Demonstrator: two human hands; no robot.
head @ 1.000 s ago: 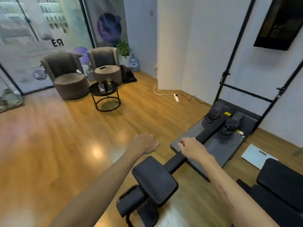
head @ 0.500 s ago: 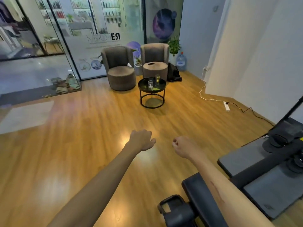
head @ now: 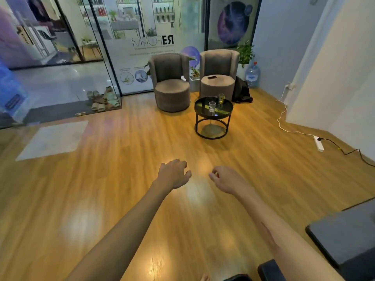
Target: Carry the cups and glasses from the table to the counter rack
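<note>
A round black side table (head: 199, 109) stands ahead on the wooden floor, in front of two armchairs. On it are a clear glass (head: 212, 107) and, behind it to the right, a taller glass with yellowish liquid (head: 221, 100). My left hand (head: 174, 174) and my right hand (head: 228, 180) are stretched out low over the floor, well short of the table. Both hold nothing. The left fingers are loosely curled and apart; the right fingers are curled in. No counter rack is in view.
Two grey armchairs (head: 172, 84) (head: 218, 78) stand behind the table. A white power strip (head: 318, 143) and cables lie on the floor at right. Dark exercise equipment (head: 345, 236) fills the lower right corner. Glass walls, shoes (head: 102, 99) and a water bottle (head: 252, 75) line the back.
The view has swung left and moved forward. The table with the glasses now sits closer and more central. The exercise machine has slid out to the right edge. Both hands remain empty.
</note>
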